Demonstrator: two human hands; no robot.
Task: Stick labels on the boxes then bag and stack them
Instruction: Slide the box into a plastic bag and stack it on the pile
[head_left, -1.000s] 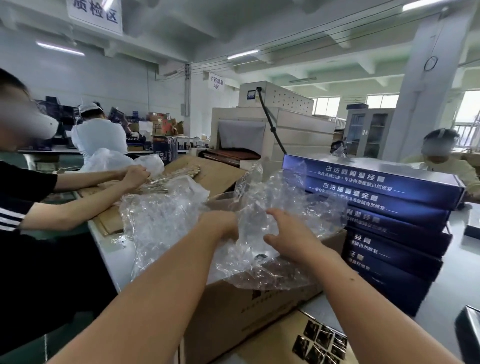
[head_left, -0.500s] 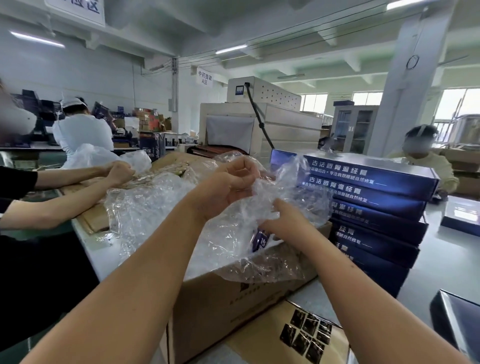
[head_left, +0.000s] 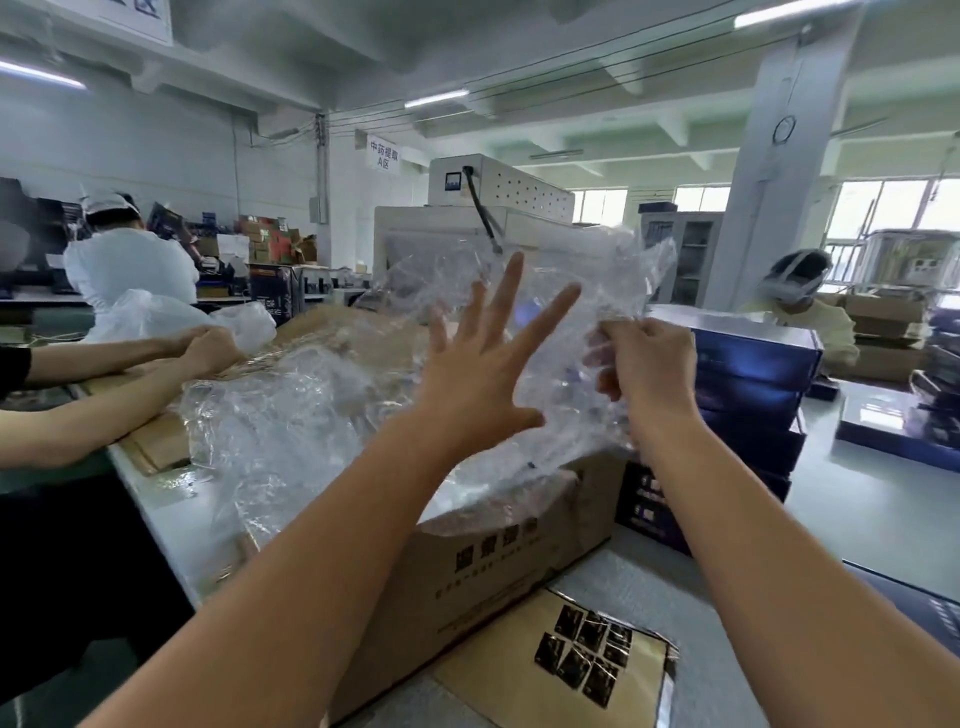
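Two hands: left hand (head_left: 475, 374) splayed against bag (head_left: 597, 270); right hand (head_left: 647, 364) pinches it.

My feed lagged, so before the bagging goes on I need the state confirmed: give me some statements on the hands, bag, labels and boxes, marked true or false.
1. The left hand is spread open. True.
2. The right hand pinches the bag at its edge. True.
3. The label sheet lies on top of the box stack. False: it lies on the table, in front of the carton.
4. The carton is taped shut. False: it is open, heaped with clear plastic.
5. The box stack stands right of the carton. True.
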